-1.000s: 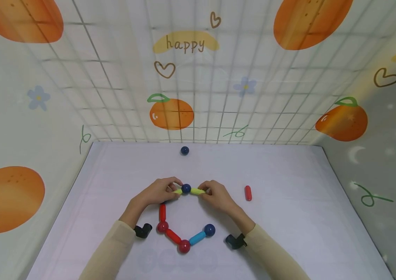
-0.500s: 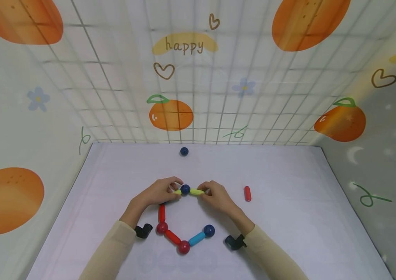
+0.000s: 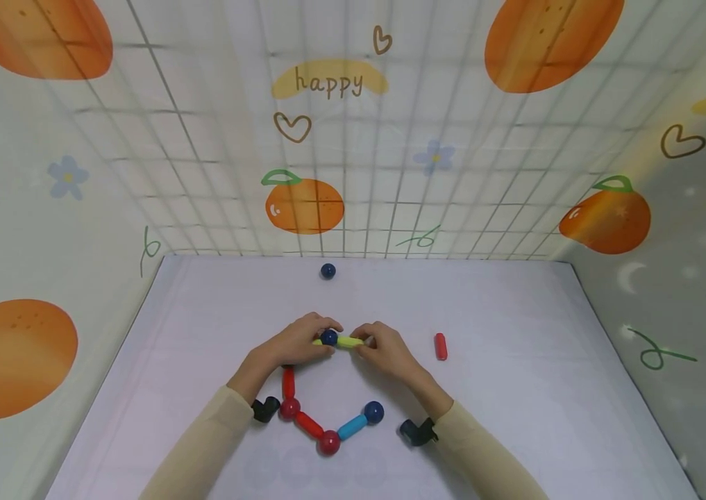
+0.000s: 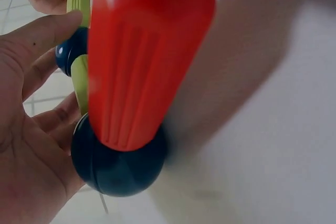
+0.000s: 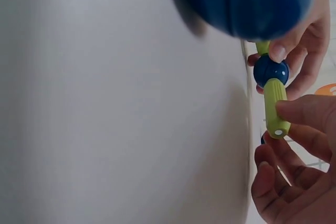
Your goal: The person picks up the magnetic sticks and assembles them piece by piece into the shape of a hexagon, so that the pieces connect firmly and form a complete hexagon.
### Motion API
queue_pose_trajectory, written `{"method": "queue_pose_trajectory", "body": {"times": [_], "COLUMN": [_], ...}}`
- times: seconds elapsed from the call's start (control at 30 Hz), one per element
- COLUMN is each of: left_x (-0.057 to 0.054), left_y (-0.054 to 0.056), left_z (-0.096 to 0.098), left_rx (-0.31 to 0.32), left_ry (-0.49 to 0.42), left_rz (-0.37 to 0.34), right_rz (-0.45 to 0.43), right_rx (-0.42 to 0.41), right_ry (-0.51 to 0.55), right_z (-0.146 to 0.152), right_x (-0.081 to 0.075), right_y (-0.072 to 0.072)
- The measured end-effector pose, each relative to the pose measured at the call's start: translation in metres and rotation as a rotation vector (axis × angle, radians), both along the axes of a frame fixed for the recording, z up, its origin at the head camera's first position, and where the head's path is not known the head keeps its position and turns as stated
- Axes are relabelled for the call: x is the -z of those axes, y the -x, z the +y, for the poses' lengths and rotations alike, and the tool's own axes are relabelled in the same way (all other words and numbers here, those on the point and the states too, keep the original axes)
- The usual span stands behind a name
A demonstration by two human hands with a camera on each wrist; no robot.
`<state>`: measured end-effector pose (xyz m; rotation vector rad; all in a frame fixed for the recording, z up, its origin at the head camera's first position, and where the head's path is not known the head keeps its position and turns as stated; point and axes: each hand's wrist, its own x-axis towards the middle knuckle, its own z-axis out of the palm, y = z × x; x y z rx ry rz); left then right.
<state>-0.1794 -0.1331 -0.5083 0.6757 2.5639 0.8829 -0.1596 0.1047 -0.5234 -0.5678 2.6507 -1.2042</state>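
Observation:
My left hand (image 3: 295,343) pinches a dark blue ball (image 3: 329,337) between thumb and fingers. Thumb and forefinger of my right hand (image 3: 385,351) grip a yellow-green rod (image 3: 350,342) that joins this ball's right side. On the ball's other side a second yellow-green rod (image 4: 80,83) runs to another blue ball (image 4: 119,166), which my left hand mostly covers in the head view. From there the chain curves toward me: red rod (image 3: 289,383), red ball (image 3: 289,408), red rod (image 3: 309,425), red ball (image 3: 329,442), light blue rod (image 3: 352,427), blue end ball (image 3: 374,412).
A loose blue ball (image 3: 328,271) lies near the back edge of the white table (image 3: 502,403). Right of my right hand is a loose red rod (image 3: 441,346). Printed cloth with oranges (image 3: 305,206) stands around the table. A black camera piece (image 3: 418,432) sits at my right wrist.
My left hand has slid right, from the left yellow-green rod onto the blue ball, its fingers now reaching over it. My right hand keeps its grip on the rod, almost unmoved.

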Motion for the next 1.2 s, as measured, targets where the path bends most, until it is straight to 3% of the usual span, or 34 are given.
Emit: {"method": "queue_pose_trajectory", "body": {"times": [0.37, 0.67, 0.97, 1.2], "left_x": [0.000, 0.003, 0.002, 0.003], "left_y": [-0.002, -0.003, -0.002, -0.002], "left_z": [-0.005, -0.014, -0.021, -0.024], "left_rx": [-0.017, -0.051, -0.075, -0.076], "left_ry": [0.026, 0.052, 0.061, 0.029], "left_rz": [-0.009, -0.020, -0.039, -0.053], "right_rz": [0.042, -0.010, 0.036, 0.029], "right_rx": [-0.057, -0.105, 0.026, 0.127], "right_ry": [-0.005, -0.032, 0.001, 0.060], "right_z": [-0.008, -0.014, -0.018, -0.030], "right_x": [0.004, 0.002, -0.015, -0.012], "right_y": [0.012, 0.029, 0.077, 0.110]}}
